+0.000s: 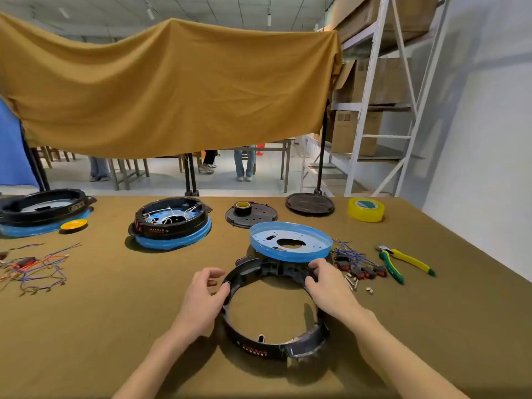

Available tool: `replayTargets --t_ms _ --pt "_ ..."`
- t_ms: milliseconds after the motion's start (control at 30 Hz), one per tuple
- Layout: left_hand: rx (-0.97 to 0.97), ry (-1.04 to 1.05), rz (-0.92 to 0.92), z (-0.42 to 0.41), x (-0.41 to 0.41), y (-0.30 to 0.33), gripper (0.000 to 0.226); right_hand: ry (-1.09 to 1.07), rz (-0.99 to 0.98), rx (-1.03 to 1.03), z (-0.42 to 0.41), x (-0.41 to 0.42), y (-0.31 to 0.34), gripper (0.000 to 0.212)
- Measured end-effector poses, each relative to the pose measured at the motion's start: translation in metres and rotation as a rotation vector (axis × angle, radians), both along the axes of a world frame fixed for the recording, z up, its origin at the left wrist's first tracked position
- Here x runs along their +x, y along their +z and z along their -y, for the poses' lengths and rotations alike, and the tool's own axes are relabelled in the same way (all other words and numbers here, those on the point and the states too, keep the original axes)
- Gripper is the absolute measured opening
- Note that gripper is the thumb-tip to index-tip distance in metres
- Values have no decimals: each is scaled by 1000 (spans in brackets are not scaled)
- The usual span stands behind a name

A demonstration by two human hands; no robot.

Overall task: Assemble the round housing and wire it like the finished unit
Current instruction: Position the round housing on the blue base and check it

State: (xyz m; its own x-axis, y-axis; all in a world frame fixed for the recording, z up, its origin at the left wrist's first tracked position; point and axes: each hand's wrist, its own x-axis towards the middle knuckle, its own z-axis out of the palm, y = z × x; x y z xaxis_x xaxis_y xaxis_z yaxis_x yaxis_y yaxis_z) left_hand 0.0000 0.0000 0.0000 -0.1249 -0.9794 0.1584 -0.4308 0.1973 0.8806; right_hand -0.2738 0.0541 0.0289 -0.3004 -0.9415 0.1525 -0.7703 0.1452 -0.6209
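A black round housing ring (253, 345) lies on the table in front of me, open in the middle. My left hand (205, 295) touches its left rim with the fingers curled on the edge. My right hand (328, 283) grips the ring's far right rim. Just behind the ring sits a blue-filmed round plate (290, 241) with a centre hole, its near edge resting over the ring's far side. The finished unit (171, 223), black ring on blue base with white wires inside, stands at the back centre-left.
Another black-and-blue unit (43, 211) and a yellow tape disc (73, 225) lie far left. Loose red and purple wires (34, 266) are at left. Switches with blue wires (357, 263), green-yellow cutters (403, 262), clear tape roll (366, 209) and two dark discs (250, 216) (309, 203) are behind.
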Motion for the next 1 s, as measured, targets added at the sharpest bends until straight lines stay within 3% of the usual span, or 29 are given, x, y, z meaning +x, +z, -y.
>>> replayTargets --t_ms 133,200,300,367,467,600,767,1000 --pt "104 -100 28 33 -2 -2 40 0 -30 -1 17 -8 -7 26" --pt "111 -145 65 41 -4 -6 41 -29 -99 -125 21 -8 -11 22" --pt "155 -213 100 43 -6 -8 40 -20 -339 -361 32 -9 -11 34" --pt "181 -227 126 43 -7 -6 36 62 -460 -308 43 -12 -5 45" --pt "181 -207 111 40 -9 -4 23 215 -500 -107 57 -14 3 32" --pt "114 -162 136 41 -4 -5 30 305 -362 -212 58 -20 13 9" --pt "125 96 53 59 -2 -5 41 323 19 -370 48 -13 32 14" --pt "96 287 103 73 -14 5 21 321 439 -573 40 4 69 10"
